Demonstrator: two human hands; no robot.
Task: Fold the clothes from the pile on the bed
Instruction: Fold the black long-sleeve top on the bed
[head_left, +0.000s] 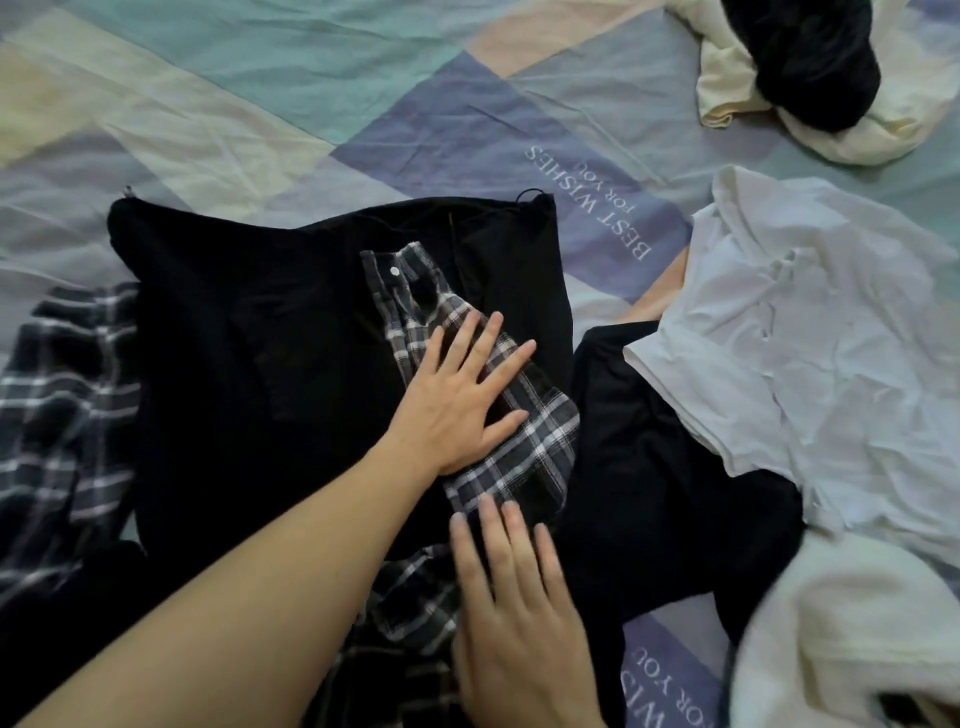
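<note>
My left hand (457, 400) lies flat with fingers spread, palm pressing the plaid sleeve (478, 384) down onto the black garment (249, 353); it grips nothing. My right hand (514, 618) is also flat, its straight fingertips resting on the near end of that same plaid strip, just on my side of the left hand. It is a little blurred, so I cannot tell how firmly it presses.

What matters for the next fold, I judge, is how the sleeve runs. Its long axis goes from my right fingertips away under my left palm, ending in a buttoned cuff (395, 273) beyond my left fingertips. The left hand is nearer the cuff, the right nearer the wider end.

The plaid is thin woven cotton in dark grey with white checks. More of it bunches below my right wrist and out past my left forearm. The black cloth beneath is matte, broad and roughly squared.

Beyond my right hand lies a crumpled white shirt (810, 338), and a soft cream piece (841, 634) nearer me. Farther off sits a cream and black bundle (800, 67), all on the bed (260, 104) and its wrinkled pastel patchwork sheet.
</note>
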